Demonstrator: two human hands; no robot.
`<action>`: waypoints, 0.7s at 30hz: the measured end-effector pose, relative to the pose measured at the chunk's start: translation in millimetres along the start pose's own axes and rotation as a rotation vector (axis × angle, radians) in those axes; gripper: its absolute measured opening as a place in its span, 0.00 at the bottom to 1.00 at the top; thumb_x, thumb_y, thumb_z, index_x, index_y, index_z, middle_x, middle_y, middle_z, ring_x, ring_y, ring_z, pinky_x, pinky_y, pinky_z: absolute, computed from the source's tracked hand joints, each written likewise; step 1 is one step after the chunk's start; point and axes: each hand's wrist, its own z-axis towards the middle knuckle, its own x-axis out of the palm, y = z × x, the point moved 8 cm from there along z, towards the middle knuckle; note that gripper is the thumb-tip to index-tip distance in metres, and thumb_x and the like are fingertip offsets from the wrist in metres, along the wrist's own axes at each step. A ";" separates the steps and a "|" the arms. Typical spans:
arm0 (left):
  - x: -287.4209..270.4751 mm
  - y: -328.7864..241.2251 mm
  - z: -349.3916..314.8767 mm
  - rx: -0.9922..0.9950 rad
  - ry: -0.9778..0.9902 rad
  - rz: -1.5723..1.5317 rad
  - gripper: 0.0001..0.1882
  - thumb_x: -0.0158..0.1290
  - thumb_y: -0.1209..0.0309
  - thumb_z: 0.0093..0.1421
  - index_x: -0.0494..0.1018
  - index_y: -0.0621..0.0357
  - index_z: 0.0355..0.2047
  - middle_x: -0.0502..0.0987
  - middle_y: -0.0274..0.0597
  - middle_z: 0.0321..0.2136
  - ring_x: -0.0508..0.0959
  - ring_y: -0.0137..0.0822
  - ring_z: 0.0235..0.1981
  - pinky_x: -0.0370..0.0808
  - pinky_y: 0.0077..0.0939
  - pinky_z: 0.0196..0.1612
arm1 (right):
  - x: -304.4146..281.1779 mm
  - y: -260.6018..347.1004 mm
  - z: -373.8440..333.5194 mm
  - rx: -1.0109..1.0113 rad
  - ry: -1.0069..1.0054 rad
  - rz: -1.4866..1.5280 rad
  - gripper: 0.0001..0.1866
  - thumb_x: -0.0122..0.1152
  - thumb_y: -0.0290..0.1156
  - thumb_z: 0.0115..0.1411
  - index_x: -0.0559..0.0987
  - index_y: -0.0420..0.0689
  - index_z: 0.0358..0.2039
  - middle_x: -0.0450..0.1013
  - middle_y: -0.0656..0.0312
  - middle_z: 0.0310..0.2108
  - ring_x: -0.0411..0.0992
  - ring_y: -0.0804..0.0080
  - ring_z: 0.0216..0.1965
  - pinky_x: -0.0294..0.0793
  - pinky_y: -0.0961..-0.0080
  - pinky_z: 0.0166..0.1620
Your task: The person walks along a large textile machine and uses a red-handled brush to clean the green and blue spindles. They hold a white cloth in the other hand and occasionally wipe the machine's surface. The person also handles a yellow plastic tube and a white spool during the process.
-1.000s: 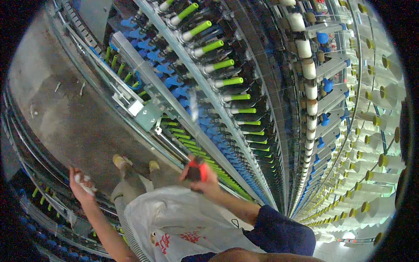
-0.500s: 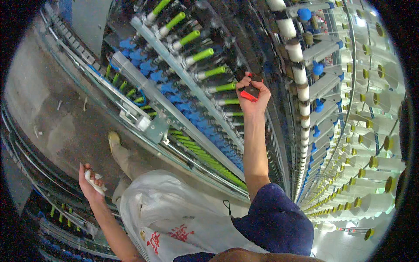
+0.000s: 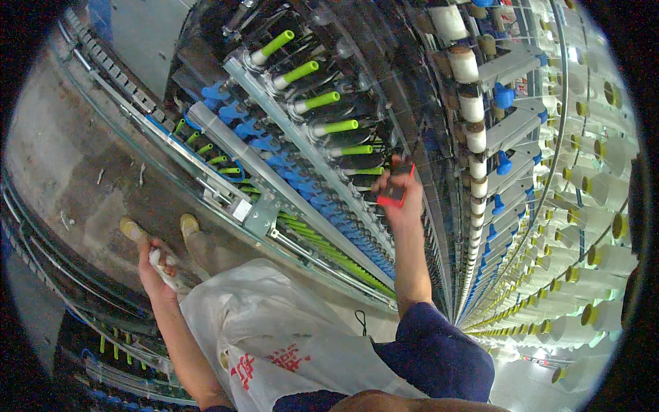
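My right hand (image 3: 406,206) is closed around a small red and black hand-held device (image 3: 391,198), whose exact kind I cannot make out. It hovers over the spinning frame, close to the row of bright green spindle tubes (image 3: 322,100); whether it touches the machine is unclear. Low on the left, my left hand (image 3: 156,280) curls around a soft white wad of fibre (image 3: 163,262), over the aisle beside my white apron (image 3: 268,309).
White rollers (image 3: 471,108) and grey arms with blue knobs (image 3: 504,96) run along the machine. White bobbins with yellow ends (image 3: 604,257) hang at right. A metal rail (image 3: 147,120) borders the aisle floor (image 3: 89,165), where fibre scraps lie. Another machine (image 3: 113,350) stands lower left.
My right hand with the device has come nearer to my body and slightly right. My left hand has swung inward toward the apron, still holding the fibre. Both shoes now show.
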 end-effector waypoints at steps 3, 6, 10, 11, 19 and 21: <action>-0.1 -11.0 10.3 -0.019 0.003 0.051 0.14 0.48 0.54 0.63 0.70 0.49 0.28 0.62 0.26 0.11 0.57 0.21 0.08 0.55 0.15 0.09 | 1.4 -43.1 -69.8 -0.124 -0.052 -0.397 0.30 0.47 0.22 0.45 0.64 0.44 0.53 0.70 0.57 0.27 0.69 0.68 0.28 0.71 0.73 0.32; -5.9 -26.4 23.1 -0.035 -0.021 -0.008 0.15 0.48 0.54 0.63 0.71 0.50 0.28 0.61 0.25 0.10 0.57 0.22 0.07 0.54 0.15 0.08 | 21.0 -91.8 -141.6 -0.334 -0.075 -0.755 0.35 0.46 0.21 0.41 0.61 0.42 0.56 0.71 0.57 0.29 0.70 0.69 0.28 0.73 0.73 0.29; -12.1 -52.0 32.9 -0.002 -0.004 0.010 0.15 0.48 0.54 0.63 0.71 0.50 0.28 0.61 0.24 0.09 0.57 0.21 0.06 0.53 0.15 0.08 | 79.4 -99.6 -137.7 -0.412 0.283 -0.759 0.40 0.49 0.20 0.38 0.60 0.45 0.58 0.71 0.54 0.32 0.71 0.66 0.29 0.75 0.70 0.32; -8.7 -56.9 34.0 -0.006 0.053 -0.029 0.15 0.48 0.54 0.63 0.71 0.50 0.28 0.61 0.24 0.09 0.57 0.21 0.06 0.53 0.15 0.08 | 86.7 -91.2 -117.8 -0.254 0.246 -0.677 0.39 0.50 0.21 0.38 0.62 0.46 0.58 0.71 0.53 0.32 0.72 0.65 0.30 0.75 0.69 0.34; -20.1 -82.7 34.5 0.013 -0.085 0.021 0.15 0.48 0.54 0.63 0.71 0.50 0.27 0.61 0.24 0.09 0.57 0.20 0.06 0.53 0.15 0.08 | 239.5 15.8 41.8 0.149 0.299 0.272 0.17 0.47 0.23 0.46 0.69 0.34 0.40 0.68 0.52 0.32 0.67 0.62 0.30 0.71 0.62 0.37; -19.3 -89.1 33.9 0.031 -0.084 -0.020 0.15 0.49 0.54 0.63 0.71 0.50 0.27 0.61 0.24 0.10 0.57 0.20 0.06 0.54 0.15 0.08 | 251.2 18.9 53.6 0.168 0.428 -0.005 0.16 0.46 0.22 0.48 0.69 0.34 0.39 0.68 0.52 0.32 0.67 0.62 0.31 0.70 0.62 0.37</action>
